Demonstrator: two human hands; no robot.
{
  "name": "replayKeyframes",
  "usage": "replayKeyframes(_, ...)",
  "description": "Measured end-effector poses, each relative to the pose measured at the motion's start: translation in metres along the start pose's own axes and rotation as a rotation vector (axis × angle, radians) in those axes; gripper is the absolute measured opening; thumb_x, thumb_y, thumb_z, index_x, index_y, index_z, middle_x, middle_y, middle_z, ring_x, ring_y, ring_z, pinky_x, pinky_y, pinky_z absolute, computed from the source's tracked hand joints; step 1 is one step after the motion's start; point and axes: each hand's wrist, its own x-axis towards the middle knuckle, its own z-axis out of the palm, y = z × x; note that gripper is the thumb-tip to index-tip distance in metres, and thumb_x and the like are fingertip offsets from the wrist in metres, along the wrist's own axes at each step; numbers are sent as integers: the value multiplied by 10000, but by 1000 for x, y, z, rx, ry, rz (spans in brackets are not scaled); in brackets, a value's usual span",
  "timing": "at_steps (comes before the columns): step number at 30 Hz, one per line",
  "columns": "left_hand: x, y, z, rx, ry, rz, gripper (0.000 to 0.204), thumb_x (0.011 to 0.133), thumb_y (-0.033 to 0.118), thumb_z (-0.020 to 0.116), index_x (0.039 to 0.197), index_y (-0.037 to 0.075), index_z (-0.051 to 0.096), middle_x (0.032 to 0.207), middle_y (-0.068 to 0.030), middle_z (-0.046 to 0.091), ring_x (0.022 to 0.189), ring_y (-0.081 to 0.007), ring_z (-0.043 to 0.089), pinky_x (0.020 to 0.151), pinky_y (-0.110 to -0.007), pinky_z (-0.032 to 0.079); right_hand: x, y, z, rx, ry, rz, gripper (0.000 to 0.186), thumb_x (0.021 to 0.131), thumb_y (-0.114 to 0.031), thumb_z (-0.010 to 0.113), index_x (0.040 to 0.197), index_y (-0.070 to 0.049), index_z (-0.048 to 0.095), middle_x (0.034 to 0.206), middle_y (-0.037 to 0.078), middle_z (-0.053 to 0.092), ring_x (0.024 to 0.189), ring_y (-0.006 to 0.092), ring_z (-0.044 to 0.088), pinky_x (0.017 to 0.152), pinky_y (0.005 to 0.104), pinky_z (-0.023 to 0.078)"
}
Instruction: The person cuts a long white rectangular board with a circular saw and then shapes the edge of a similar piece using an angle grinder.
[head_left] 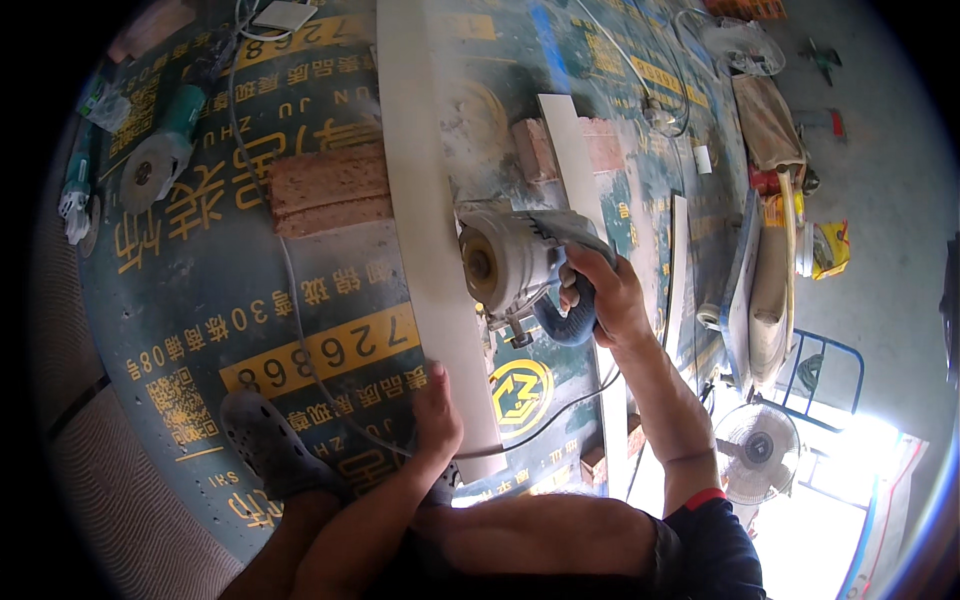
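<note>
Head view: the pale strip (422, 200) stretches lengthwise away; at its right edge, the right hand (612, 300) clenches the power tool (510, 255). The left hand (438, 420), nearer, touches the strip's near end; I can't tell its grip.

Left of the long pale board (425, 200), the green floor sheet (240, 290) offers a passage crossed by a thin cable (291, 280), with a brick (330, 185) blocking it farther off. Right of the board, the power tool (518, 250) fills the gap to a second strip (571, 150).
</note>
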Motion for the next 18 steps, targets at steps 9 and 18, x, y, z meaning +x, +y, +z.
replayKeyframes(9,2,27,1,-201,53,-131,632,1071,525,362,684,27,410,604,-13,411,610,-111,389,563,-348,317,-7,5,6,-129,23,-38,199,926,-217,663,897,-22,637,712,49,601,567,131,570,511,262,445)
replayKeyframes(18,-1,19,4,-311,71,-209,627,1069,524,370,824,-27,542,706,-54,538,683,-123,486,624,-325,397,-39,-18,-40,245,71,-21,243,945,-222,612,1058,-7,625,717,66,608,542,131,577,503,273,503)
